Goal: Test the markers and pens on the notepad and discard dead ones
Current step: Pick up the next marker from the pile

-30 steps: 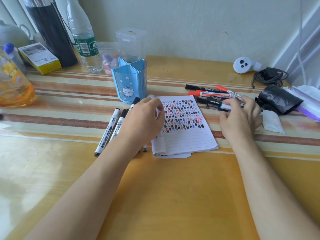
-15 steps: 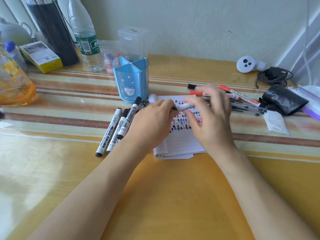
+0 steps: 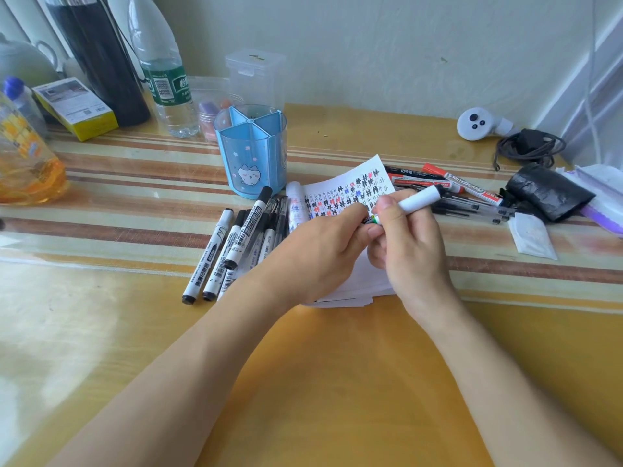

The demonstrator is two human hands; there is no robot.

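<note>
A white marker (image 3: 416, 201) with a black end is held over the notepad (image 3: 340, 197), which is covered in black, red and blue test marks. My right hand (image 3: 409, 244) grips the marker's barrel. My left hand (image 3: 320, 251) pinches its near end, which is hidden between my fingers. Several black-and-white markers (image 3: 229, 244) lie left of the notepad. More red and black markers and pens (image 3: 451, 188) lie to its right.
A blue divided pen holder (image 3: 251, 150) stands behind the notepad. Bottles, a yellow box and a dark flask line the back left. A white controller (image 3: 478, 124), a black cable, a black bag (image 3: 549, 192) and a white packet sit at the right.
My right hand picked a white marker from the right-hand pile and brought it over the notepad. My left hand came across and took hold of its end. The notepad's top page has curled up.
</note>
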